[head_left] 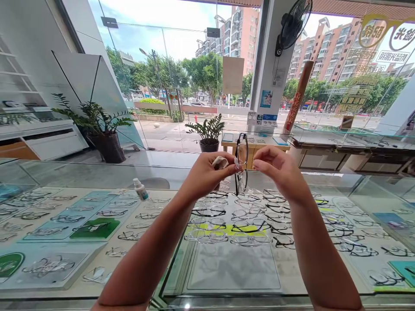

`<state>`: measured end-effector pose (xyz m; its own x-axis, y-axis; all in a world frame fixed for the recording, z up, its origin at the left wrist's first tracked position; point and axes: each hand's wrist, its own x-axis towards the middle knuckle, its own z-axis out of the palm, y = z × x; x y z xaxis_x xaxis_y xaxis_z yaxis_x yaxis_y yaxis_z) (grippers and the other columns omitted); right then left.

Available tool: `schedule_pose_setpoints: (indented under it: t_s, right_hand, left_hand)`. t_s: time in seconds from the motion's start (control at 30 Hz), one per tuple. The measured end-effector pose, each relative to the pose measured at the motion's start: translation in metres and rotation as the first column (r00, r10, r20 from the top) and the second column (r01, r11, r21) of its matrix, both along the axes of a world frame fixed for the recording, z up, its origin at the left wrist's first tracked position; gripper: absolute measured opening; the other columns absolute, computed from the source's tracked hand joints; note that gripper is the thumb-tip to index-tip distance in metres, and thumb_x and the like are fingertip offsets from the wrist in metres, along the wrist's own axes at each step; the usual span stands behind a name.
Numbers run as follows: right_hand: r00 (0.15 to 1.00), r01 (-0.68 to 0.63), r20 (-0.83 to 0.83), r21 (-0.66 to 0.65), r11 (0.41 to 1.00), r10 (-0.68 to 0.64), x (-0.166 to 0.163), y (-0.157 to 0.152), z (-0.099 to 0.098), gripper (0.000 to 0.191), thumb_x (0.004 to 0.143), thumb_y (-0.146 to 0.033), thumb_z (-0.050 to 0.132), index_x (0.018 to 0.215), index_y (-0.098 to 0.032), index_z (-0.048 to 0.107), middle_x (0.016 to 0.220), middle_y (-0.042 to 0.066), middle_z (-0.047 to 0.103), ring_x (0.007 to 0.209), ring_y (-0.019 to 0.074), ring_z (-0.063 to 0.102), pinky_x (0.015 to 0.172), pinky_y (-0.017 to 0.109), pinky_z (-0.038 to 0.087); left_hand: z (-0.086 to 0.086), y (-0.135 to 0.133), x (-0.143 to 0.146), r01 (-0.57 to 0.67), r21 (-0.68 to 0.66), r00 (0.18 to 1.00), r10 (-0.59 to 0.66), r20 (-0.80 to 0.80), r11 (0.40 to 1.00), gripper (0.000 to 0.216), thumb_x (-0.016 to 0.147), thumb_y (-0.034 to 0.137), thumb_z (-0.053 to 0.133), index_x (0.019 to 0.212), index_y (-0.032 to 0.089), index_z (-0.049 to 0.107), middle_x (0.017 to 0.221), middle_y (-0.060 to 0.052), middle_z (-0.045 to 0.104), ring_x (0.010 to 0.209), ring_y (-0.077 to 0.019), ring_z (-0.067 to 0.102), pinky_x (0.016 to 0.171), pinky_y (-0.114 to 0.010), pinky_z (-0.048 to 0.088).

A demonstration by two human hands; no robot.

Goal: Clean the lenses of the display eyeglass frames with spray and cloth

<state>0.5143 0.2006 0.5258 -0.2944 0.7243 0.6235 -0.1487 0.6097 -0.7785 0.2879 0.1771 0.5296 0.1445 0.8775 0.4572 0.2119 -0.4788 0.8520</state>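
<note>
My left hand [212, 172] is closed on a pair of dark-rimmed eyeglasses [242, 149], pinching them near the middle so that the frame stands on end, one lens above the other. Tucked into the same hand is a crumpled pale cloth [220, 163]. A small white tag [237, 163] shows by the left fingertips. Just right of the glasses is my right hand [280, 170], its fingers curled and the thumb and forefinger tips brought close together. Whether anything thin sits between those tips cannot be made out. Both hands are raised above the glass counter [233, 270].
Rows of eyeglasses [209, 235] lie under and around my forearms. A small white spray bottle [140, 190] stands to the left. Potted plants [209, 140], a display table [227, 142] and a glass shopfront are beyond the counter. A fan [293, 23] hangs on the pillar.
</note>
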Motion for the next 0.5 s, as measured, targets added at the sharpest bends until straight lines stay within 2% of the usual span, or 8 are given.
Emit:
schedule_pose_setpoints:
  t_s: [0.07,0.17,0.3,0.5]
  right_hand:
    - [0.992,-0.002,0.130,0.002,1.000,0.001,0.002,0.005,-0.001,0.016,0.088,-0.037,0.087,0.098,-0.026,0.080,0.098,0.002,0.079,0.092,0.0196,0.069,0.088,0.039,0.053]
    - [0.977,-0.059,0.205,0.003,0.998,0.057,0.001,0.009,-0.004,0.017,0.094,-0.042,0.083,0.096,-0.026,0.082,0.096,0.002,0.080,0.093,0.0196,0.069,0.090,0.040,0.052]
    - [0.978,-0.083,0.193,-0.014,0.996,0.084,-0.004,0.009,-0.006,0.020,0.094,-0.044,0.083,0.092,-0.024,0.081,0.093,0.002,0.079,0.091,0.0189,0.068,0.088,0.039,0.051]
    - [0.987,-0.101,0.114,-0.075,0.992,0.109,-0.010,0.007,-0.005,0.022,0.089,-0.044,0.087,0.086,-0.024,0.079,0.088,0.001,0.075,0.085,0.0173,0.064,0.082,0.036,0.051]
  left_hand:
    - [-0.001,0.000,0.000,-0.008,0.001,1.000,0.008,-0.001,1.000,0.034,0.076,0.046,0.096,0.090,0.020,0.079,0.058,0.006,0.053,0.046,-0.0077,0.041,0.041,-0.025,0.026]
    - [-0.001,0.000,0.001,-0.023,0.016,1.000,0.023,-0.001,1.000,0.034,0.076,0.047,0.097,0.089,0.021,0.078,0.056,0.007,0.051,0.044,-0.0072,0.039,0.040,-0.025,0.025]
    - [-0.001,-0.001,0.003,-0.030,0.056,1.000,0.030,-0.004,0.998,0.036,0.076,0.046,0.097,0.085,0.021,0.074,0.057,0.006,0.054,0.046,-0.0071,0.039,0.041,-0.024,0.027]
    - [0.002,-0.002,0.004,-0.031,0.041,0.999,0.030,0.024,0.999,0.036,0.075,0.044,0.097,0.084,0.021,0.071,0.057,0.006,0.056,0.047,-0.0077,0.043,0.042,-0.022,0.032]
